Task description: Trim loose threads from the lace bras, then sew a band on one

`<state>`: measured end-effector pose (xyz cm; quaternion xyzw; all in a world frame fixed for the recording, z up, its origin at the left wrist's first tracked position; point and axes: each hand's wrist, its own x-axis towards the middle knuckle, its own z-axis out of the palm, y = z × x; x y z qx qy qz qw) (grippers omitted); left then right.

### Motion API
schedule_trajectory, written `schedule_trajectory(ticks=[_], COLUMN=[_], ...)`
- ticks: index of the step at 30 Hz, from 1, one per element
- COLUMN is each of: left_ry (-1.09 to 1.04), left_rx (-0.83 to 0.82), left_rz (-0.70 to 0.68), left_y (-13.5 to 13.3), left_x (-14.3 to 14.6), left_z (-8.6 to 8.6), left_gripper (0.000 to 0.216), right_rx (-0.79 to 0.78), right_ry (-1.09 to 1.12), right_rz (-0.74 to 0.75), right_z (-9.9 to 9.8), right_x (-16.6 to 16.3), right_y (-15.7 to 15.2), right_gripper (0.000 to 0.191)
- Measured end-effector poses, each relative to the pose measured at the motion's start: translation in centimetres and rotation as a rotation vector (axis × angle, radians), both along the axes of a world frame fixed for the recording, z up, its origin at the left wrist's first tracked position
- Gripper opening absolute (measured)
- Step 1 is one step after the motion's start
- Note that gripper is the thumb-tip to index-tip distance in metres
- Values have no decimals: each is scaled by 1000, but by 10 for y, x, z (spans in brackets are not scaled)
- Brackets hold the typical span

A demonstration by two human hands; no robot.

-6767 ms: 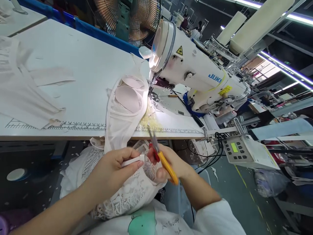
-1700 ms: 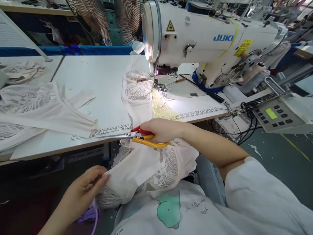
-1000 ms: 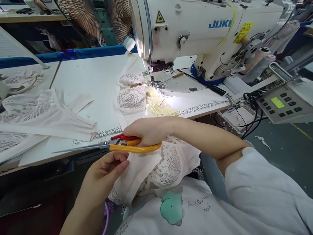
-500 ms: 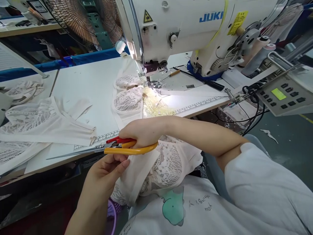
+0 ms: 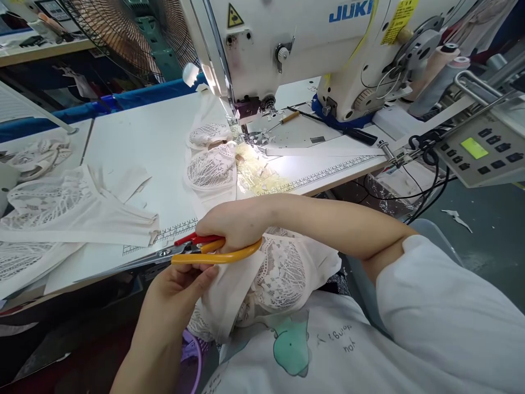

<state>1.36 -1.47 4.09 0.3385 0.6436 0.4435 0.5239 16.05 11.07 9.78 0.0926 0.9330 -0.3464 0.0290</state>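
My right hand [image 5: 235, 221] grips a pair of scissors [image 5: 229, 256] with yellow and red handles, its long blades pointing left past the table's front edge. Just below, my left hand [image 5: 178, 290] pinches the edge of a cream lace bra [image 5: 283, 268] between thumb and fingers. The bra lies across my lap, its lace cup facing up and its smooth band running up to my hands. Part of the band is hidden behind the scissor handles and my right hand.
A white JUKI sewing machine [image 5: 303, 49] stands ahead, with another lace bra [image 5: 211, 164] by its needle. More lace pieces [image 5: 77, 210] lie at the table's left. A control panel [image 5: 484, 148] juts out at right. A purple basket [image 5: 199, 361] is below.
The view has shifted slightly. The scissors' blades look closer to the table edge and less distinct. Both hands keep their hold in nearly the same place.
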Motion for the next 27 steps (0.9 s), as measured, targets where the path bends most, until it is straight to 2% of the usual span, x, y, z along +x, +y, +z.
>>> schedule_trajectory(ticks=[5, 8, 10, 12, 14, 15, 20, 23, 27], left_ry=[-102, -95, -68, -36, 0, 9, -20, -39, -53], left_rx=[-23, -62, -72, -60, -43, -41, -19, -30, -32], left_rz=[-37, -56, -89, -85, -4, 43, 192, 210, 194], left_y=[2, -1, -4, -7, -10, -12, -16, -15, -13], left_x=[0, 0, -2, -3, -3, -3, -3, -2, 2], left_z=[-1, -2, -3, -4, -3, -3, 1, 2, 6], left_gripper=[34, 34, 32, 30, 29, 30, 30, 27, 25], right_rx=[6, -21, -51, -123, -220, -259, -356, -310, -300], right_ry=[27, 57, 99, 161, 187, 164, -156, -267, -308], right_rz=[-22, -51, -145, -322, -476, -490, -265, -248, -259], right_z=[1, -2, -6, -12, -20, -24, -42, -46, -39], right_x=[1, 4, 9, 18, 32, 40, 69, 69, 58], right_y=[-4, -10, -17, -26, -36, -40, -56, -61, -61], right_gripper=[25, 22, 19, 19, 27, 32, 32, 37, 44])
